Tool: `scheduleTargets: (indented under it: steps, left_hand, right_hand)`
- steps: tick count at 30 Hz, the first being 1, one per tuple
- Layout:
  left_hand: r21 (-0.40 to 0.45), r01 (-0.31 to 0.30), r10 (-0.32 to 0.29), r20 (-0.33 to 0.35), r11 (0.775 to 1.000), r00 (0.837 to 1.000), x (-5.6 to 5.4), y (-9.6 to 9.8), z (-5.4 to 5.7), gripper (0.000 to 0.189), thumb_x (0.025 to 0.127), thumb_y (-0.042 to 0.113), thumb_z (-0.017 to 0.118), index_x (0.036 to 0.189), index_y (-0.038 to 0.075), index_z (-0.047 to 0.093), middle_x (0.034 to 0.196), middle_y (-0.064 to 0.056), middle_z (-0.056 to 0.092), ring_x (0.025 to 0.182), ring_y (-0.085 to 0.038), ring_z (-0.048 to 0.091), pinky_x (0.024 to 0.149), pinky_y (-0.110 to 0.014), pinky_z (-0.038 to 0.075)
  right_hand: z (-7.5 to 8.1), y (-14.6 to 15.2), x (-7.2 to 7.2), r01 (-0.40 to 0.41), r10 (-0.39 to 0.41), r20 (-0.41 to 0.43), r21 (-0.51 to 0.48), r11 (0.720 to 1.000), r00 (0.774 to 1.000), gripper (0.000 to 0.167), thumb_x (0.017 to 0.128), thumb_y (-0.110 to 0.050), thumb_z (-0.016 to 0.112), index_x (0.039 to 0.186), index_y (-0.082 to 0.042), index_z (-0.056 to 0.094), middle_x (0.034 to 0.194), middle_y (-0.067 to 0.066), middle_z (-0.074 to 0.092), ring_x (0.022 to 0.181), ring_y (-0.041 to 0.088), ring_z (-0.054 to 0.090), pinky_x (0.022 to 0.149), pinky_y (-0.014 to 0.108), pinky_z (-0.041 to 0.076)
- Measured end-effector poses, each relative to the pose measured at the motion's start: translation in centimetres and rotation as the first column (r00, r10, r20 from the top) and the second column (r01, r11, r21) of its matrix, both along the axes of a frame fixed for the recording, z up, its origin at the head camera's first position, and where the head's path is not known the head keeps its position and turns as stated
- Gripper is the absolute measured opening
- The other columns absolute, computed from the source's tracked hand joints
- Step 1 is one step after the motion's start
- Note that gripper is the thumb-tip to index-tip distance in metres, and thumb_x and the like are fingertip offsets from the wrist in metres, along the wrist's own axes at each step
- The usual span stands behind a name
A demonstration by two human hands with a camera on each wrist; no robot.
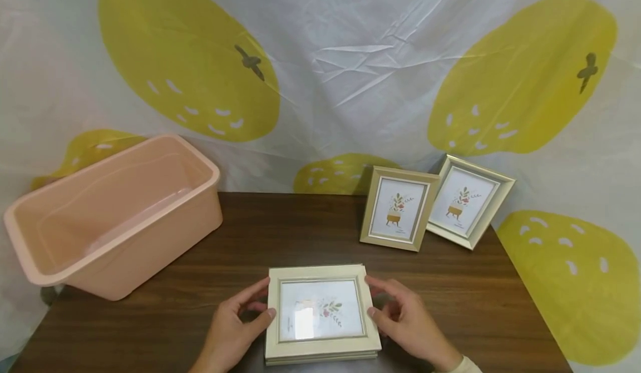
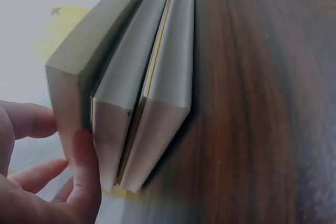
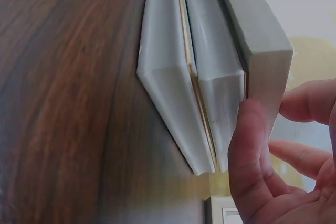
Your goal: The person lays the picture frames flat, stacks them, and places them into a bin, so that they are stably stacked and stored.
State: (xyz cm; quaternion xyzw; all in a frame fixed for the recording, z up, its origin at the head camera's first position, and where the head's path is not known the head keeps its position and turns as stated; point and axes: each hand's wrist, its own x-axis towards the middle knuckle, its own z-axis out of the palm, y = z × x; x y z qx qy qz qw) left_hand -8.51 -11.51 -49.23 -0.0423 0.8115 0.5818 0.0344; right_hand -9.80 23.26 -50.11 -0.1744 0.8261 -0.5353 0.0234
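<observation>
A cream picture frame (image 1: 320,325) with a plant print under glass lies face up on top of a stack near the table's front edge. My left hand (image 1: 235,323) grips its left side, and my right hand (image 1: 407,322) grips the right side, thumbs and fingers at the edges. Beneath it, two more pale frames show in the left wrist view: a middle frame (image 2: 122,80) and a bottom frame (image 2: 170,72) against the table. A narrow dark gap runs under part of the top frame. In the right wrist view, fingertips (image 3: 252,116) press the top frame's side.
At the back right stand a tan picture frame (image 1: 364,217) and a cream one (image 1: 493,209), overlapping, with matching plant prints. A pink plastic bin (image 1: 170,239) sits at the left on the dark wooden table (image 1: 300,234). Behind hangs a white cloth (image 1: 345,100) with yellow fruit shapes.
</observation>
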Motion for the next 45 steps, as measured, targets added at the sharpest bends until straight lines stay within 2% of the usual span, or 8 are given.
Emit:
scheduleTargets:
  steps: [7, 16, 25, 29, 33, 40, 45]
  left_hand:
    - [-0.032, -0.012, 0.012, -0.002, 0.999, 1.000, 0.0, -0.1, -0.2, 0.050, 0.086, 0.013, 0.087, 0.132, 0.026, 0.074, 0.119, 0.003, 0.077, 0.095, -0.007, 0.071, 0.091, -0.031, 0.047]
    - [0.074, -0.017, 0.018, -0.002, 0.997, 1.000, 0.1, 0.1, -0.7, 0.049, 0.087, 0.006, 0.084, 0.132, 0.023, 0.074, 0.126, -0.006, 0.073, 0.110, -0.019, 0.072, 0.080, -0.023, 0.059]
    - [0.066, -0.006, 0.007, -0.003, 0.998, 1.000, 0.1, 0.0, -0.6, 0.048, 0.089, 0.011, 0.083, 0.134, 0.025, 0.073, 0.131, -0.004, 0.072, 0.115, -0.021, 0.071, 0.081, -0.024, 0.059]
    - [0.032, 0.007, -0.006, -0.019, 0.999, 1.000, 0.0, 0.1, -0.7, 0.048, 0.089, 0.014, 0.085, 0.133, 0.027, 0.073, 0.136, -0.002, 0.069, 0.116, -0.020, 0.070, 0.087, -0.028, 0.058]
    - [0.010, 0.016, -0.016, -0.020, 1.000, 1.000, -0.1, 0.1, -0.8, 0.046, 0.089, 0.015, 0.084, 0.132, 0.028, 0.073, 0.137, 0.000, 0.068, 0.118, -0.020, 0.068, 0.089, -0.030, 0.057]
    - [0.010, 0.023, -0.023, -0.013, 1.000, 1.000, -0.4, 0.2, -0.9, 0.046, 0.089, 0.016, 0.084, 0.132, 0.028, 0.073, 0.137, -0.001, 0.067, 0.118, -0.020, 0.068, 0.086, -0.028, 0.057]
    - [0.006, 0.014, -0.014, -0.022, 1.000, 1.000, -0.5, 0.3, -0.9, 0.045, 0.089, 0.013, 0.084, 0.130, 0.029, 0.074, 0.136, -0.002, 0.067, 0.117, -0.021, 0.068, 0.087, -0.028, 0.056]
  right_hand:
    - [-0.2, 0.1, -0.1, -0.018, 0.018, -0.033, -0.004, 1.000, 0.999, 0.053, 0.094, -0.003, 0.078, 0.144, -0.005, 0.062, 0.117, 0.015, 0.067, 0.059, 0.001, 0.061, 0.047, 0.026, 0.052]
    - [-0.3, 0.2, -0.3, -0.018, 0.018, -0.053, 0.003, 1.000, 0.998, 0.053, 0.092, -0.003, 0.079, 0.142, -0.005, 0.064, 0.120, 0.015, 0.067, 0.067, 0.002, 0.064, 0.052, 0.025, 0.054]
    - [-0.3, 0.2, -0.6, -0.022, 0.022, -0.078, 0.002, 1.000, 0.997, 0.052, 0.090, -0.001, 0.081, 0.140, -0.002, 0.066, 0.122, 0.017, 0.068, 0.069, 0.003, 0.065, 0.053, 0.025, 0.055]
    - [-0.1, 0.4, -0.9, -0.039, 0.038, -0.091, -0.009, 0.999, 0.995, 0.051, 0.090, 0.000, 0.080, 0.139, -0.001, 0.066, 0.120, 0.018, 0.069, 0.070, 0.004, 0.067, 0.052, 0.026, 0.055]
    - [0.5, 0.6, -1.5, -0.039, 0.039, -0.106, -0.004, 0.999, 0.994, 0.049, 0.091, 0.000, 0.079, 0.138, -0.003, 0.066, 0.121, 0.018, 0.069, 0.072, 0.006, 0.069, 0.054, 0.027, 0.056]
    - [2.8, 1.6, -2.5, 0.036, -0.034, -0.188, 0.007, 0.999, 0.982, 0.045, 0.092, -0.001, 0.078, 0.136, -0.009, 0.067, 0.124, 0.017, 0.068, 0.077, 0.007, 0.071, 0.060, 0.027, 0.057]
    - [4.5, 2.7, -3.6, 0.090, -0.088, -0.236, -0.004, 0.996, 0.968, 0.044, 0.092, 0.001, 0.078, 0.134, -0.012, 0.069, 0.124, 0.003, 0.068, 0.079, 0.008, 0.071, 0.063, 0.027, 0.058]
